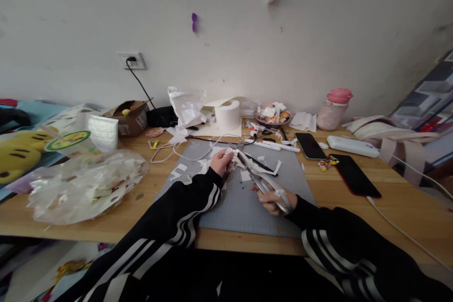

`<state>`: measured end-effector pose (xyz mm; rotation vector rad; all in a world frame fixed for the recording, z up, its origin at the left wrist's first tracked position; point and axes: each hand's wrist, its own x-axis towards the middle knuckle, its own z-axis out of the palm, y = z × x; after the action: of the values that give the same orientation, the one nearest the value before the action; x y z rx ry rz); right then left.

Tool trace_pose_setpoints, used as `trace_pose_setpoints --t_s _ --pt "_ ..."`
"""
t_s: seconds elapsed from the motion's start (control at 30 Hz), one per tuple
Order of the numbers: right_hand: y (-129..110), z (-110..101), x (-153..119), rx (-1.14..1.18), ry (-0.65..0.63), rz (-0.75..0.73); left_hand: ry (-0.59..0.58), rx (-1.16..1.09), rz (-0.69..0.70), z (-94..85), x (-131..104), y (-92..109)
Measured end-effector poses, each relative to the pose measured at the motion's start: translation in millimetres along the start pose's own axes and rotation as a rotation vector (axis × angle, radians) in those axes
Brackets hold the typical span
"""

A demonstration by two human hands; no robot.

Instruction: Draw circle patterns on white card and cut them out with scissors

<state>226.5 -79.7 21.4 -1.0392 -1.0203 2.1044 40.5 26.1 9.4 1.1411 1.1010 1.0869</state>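
Observation:
My left hand (222, 162) pinches a small white piece with a pattern of round shapes (232, 152) above the cutting mat. My right hand (274, 199) is wrapped round the pale grey handles of spring-handled shears (260, 179). Their dark jaws point up and left and reach the white piece; whether they touch it or close on it I cannot tell. Beneath both hands lies the grey cutting mat (226, 212), scattered with white paper scraps (179, 172). A dark slim tool (271, 170) rests behind the shears.
A white paper roll (227, 115), a bowl of scraps (272, 114) and a pink-lidded bottle (332, 109) stand along the wall. Two phones (356, 174) (310, 146) and a white power bank (353, 146) lie right. A crumpled plastic bag (85, 188) covers the left side; a white cable (198, 158) crosses the mat.

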Motion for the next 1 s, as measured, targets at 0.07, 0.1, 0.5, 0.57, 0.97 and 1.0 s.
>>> trace_pose_setpoints --t_s 0.07,0.1,0.5,0.57,0.97,1.0 --pt "0 1 -1 0.012 0.003 -0.004 0.004 -0.009 0.010 0.0 0 0" --pt "0 2 -2 0.020 0.004 -0.008 0.006 -0.015 0.016 -0.1 0 0" --pt "-1 -14 5 0.121 -0.149 0.071 0.060 -0.099 0.066 0.6 0 4" --pt "0 -17 6 0.135 -0.186 0.077 0.063 -0.109 0.066 1.0 -1 4" --pt "1 -16 7 0.195 -0.211 0.077 0.052 -0.134 0.038 0.1 3 1" --pt "0 -14 6 0.198 -0.201 0.077 0.049 -0.138 0.038 -0.1 3 0"
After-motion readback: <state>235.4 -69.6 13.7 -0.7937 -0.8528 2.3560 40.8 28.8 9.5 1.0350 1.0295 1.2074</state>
